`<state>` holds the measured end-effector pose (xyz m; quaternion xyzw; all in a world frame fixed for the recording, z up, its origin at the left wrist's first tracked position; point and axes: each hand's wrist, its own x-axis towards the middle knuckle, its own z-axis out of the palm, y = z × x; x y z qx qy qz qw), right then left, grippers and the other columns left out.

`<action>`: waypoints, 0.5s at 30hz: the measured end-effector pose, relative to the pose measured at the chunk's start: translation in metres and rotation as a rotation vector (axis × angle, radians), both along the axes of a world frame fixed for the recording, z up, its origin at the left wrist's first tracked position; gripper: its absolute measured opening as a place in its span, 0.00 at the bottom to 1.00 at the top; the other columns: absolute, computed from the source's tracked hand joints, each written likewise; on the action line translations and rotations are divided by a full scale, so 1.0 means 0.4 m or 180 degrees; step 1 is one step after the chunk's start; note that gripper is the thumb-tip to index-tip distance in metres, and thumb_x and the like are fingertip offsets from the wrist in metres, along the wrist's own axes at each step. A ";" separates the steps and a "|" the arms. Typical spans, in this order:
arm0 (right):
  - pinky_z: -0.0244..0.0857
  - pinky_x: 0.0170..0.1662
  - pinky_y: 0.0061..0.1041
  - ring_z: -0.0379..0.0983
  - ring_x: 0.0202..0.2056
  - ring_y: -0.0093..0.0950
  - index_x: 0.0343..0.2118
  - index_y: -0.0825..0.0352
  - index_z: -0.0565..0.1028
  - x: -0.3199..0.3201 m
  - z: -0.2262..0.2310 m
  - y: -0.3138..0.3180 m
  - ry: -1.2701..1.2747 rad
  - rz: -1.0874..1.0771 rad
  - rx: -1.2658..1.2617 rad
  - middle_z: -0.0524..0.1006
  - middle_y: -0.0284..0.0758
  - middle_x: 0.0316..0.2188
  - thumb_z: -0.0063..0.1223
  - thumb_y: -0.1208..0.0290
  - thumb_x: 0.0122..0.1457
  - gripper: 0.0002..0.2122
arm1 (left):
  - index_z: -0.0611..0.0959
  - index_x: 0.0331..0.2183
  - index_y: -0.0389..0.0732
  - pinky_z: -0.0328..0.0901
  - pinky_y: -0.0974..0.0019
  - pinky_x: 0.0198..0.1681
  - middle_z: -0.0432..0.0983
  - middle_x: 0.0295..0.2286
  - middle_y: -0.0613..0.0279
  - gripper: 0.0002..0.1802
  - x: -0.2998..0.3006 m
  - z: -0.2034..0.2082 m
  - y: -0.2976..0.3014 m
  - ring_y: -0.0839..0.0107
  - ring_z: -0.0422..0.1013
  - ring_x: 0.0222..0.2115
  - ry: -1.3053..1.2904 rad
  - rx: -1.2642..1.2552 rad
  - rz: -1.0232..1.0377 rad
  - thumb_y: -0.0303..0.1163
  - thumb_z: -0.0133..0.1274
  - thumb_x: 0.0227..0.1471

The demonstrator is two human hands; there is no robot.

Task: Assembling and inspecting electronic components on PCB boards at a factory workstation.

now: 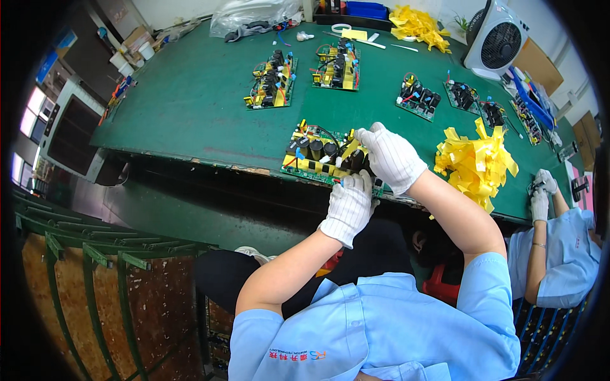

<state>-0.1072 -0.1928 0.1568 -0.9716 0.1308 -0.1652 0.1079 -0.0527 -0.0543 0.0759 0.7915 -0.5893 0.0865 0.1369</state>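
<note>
A green circuit board (311, 159) with black capacitors, yellow tape strips and coloured wires lies at the near edge of the green table (190, 108). My left hand (349, 204), in a white striped glove, grips the board's near right edge. My right hand (391, 155), also gloved, rests on the board's right end with fingers curled over the components. Whether it pinches a part is hidden by the glove.
Two stacks of similar boards (273, 79) (337, 66) sit further back, and several smaller boards (417, 98) lie to the right. A heap of yellow tape strips (475, 162) sits beside my right hand. A white fan (495, 39) stands at the back. Another person's gloved hands (541, 193) work at far right.
</note>
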 end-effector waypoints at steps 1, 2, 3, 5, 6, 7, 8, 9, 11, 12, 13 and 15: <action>0.70 0.38 0.40 0.74 0.35 0.46 0.43 0.68 0.73 0.002 0.009 0.005 -0.0003 0.0010 0.0046 0.72 0.48 0.35 0.46 0.79 0.51 0.14 | 0.72 0.49 0.35 0.67 0.56 0.38 0.71 0.42 0.51 0.34 0.015 0.028 0.013 0.58 0.71 0.40 0.0270 -0.0121 -0.0224 0.45 0.62 0.44; 0.70 0.37 0.40 0.74 0.35 0.46 0.44 0.68 0.73 0.004 0.012 0.009 -0.0006 0.0019 0.0092 0.72 0.48 0.35 0.45 0.80 0.52 0.15 | 0.74 0.49 0.37 0.68 0.57 0.37 0.72 0.43 0.52 0.32 0.036 0.043 0.027 0.58 0.72 0.41 0.0538 -0.0244 -0.0449 0.45 0.61 0.45; 0.69 0.37 0.40 0.74 0.35 0.46 0.45 0.68 0.73 -0.002 0.007 0.006 -0.0121 0.0093 0.0015 0.72 0.46 0.35 0.44 0.80 0.53 0.15 | 0.78 0.43 0.40 0.70 0.57 0.37 0.76 0.40 0.53 0.23 0.062 0.053 0.045 0.59 0.75 0.37 0.0458 -0.1248 -0.0620 0.40 0.61 0.45; 0.69 0.36 0.40 0.74 0.35 0.45 0.45 0.68 0.73 -0.019 0.007 -0.006 -0.0052 0.0049 0.0068 0.72 0.46 0.35 0.44 0.80 0.53 0.15 | 0.81 0.35 0.39 0.70 0.57 0.36 0.79 0.31 0.55 0.14 0.146 0.043 0.073 0.58 0.76 0.31 0.0685 -0.1924 -0.0702 0.30 0.61 0.43; 0.69 0.36 0.39 0.74 0.35 0.44 0.45 0.67 0.73 -0.028 0.011 -0.002 0.0027 -0.0014 0.0124 0.72 0.46 0.34 0.44 0.79 0.54 0.15 | 0.82 0.34 0.39 0.70 0.58 0.36 0.79 0.28 0.55 0.12 0.194 0.019 0.095 0.57 0.76 0.30 0.0655 -0.2011 -0.0617 0.28 0.61 0.42; 0.69 0.35 0.39 0.74 0.34 0.44 0.45 0.67 0.73 -0.030 0.007 0.001 0.0001 -0.0004 0.0093 0.71 0.45 0.33 0.44 0.79 0.55 0.15 | 0.82 0.34 0.39 0.70 0.57 0.37 0.79 0.28 0.55 0.12 0.225 0.021 0.107 0.57 0.76 0.30 0.0424 -0.1990 -0.0407 0.27 0.60 0.42; 0.69 0.35 0.39 0.74 0.34 0.44 0.45 0.67 0.73 -0.026 0.005 0.003 -0.0019 0.0020 0.0095 0.71 0.45 0.33 0.44 0.79 0.55 0.15 | 0.83 0.35 0.40 0.70 0.57 0.37 0.80 0.28 0.56 0.12 0.249 0.022 0.111 0.57 0.76 0.30 0.0192 -0.1968 -0.0201 0.26 0.59 0.42; 0.69 0.35 0.39 0.74 0.34 0.44 0.45 0.67 0.73 -0.022 0.005 0.003 -0.0085 0.0078 0.0085 0.71 0.45 0.34 0.44 0.79 0.55 0.15 | 0.82 0.35 0.40 0.69 0.55 0.39 0.80 0.28 0.56 0.12 0.260 0.027 0.104 0.56 0.76 0.30 0.0091 -0.1749 -0.0210 0.25 0.59 0.42; 0.69 0.35 0.40 0.74 0.34 0.45 0.45 0.67 0.73 -0.009 -0.006 0.000 -0.0171 0.0117 0.0078 0.72 0.46 0.34 0.44 0.79 0.55 0.14 | 0.79 0.42 0.40 0.63 0.50 0.49 0.76 0.38 0.54 0.21 0.246 0.023 0.098 0.55 0.71 0.42 0.0144 -0.1138 -0.0270 0.33 0.60 0.43; 0.69 0.35 0.40 0.74 0.34 0.45 0.45 0.67 0.73 -0.002 -0.006 -0.004 -0.0207 0.0128 0.0052 0.72 0.46 0.34 0.44 0.79 0.55 0.14 | 0.78 0.45 0.41 0.60 0.48 0.52 0.74 0.42 0.53 0.25 0.228 0.025 0.090 0.54 0.69 0.46 0.0047 -0.0961 -0.0301 0.35 0.60 0.43; 0.69 0.35 0.40 0.74 0.34 0.46 0.45 0.66 0.73 0.004 -0.001 -0.003 -0.0148 0.0081 0.0085 0.72 0.46 0.34 0.44 0.79 0.55 0.14 | 0.76 0.48 0.43 0.57 0.45 0.55 0.71 0.45 0.53 0.29 0.225 0.015 0.083 0.55 0.66 0.49 -0.0006 -0.0696 -0.0287 0.39 0.60 0.43; 0.69 0.36 0.42 0.73 0.33 0.47 0.44 0.65 0.73 0.014 -0.002 -0.013 -0.0112 -0.0010 0.0174 0.72 0.48 0.33 0.43 0.79 0.55 0.14 | 0.77 0.44 0.45 0.57 0.44 0.53 0.73 0.39 0.57 0.25 0.219 0.005 0.073 0.57 0.68 0.45 -0.0134 -0.0452 -0.0177 0.40 0.63 0.41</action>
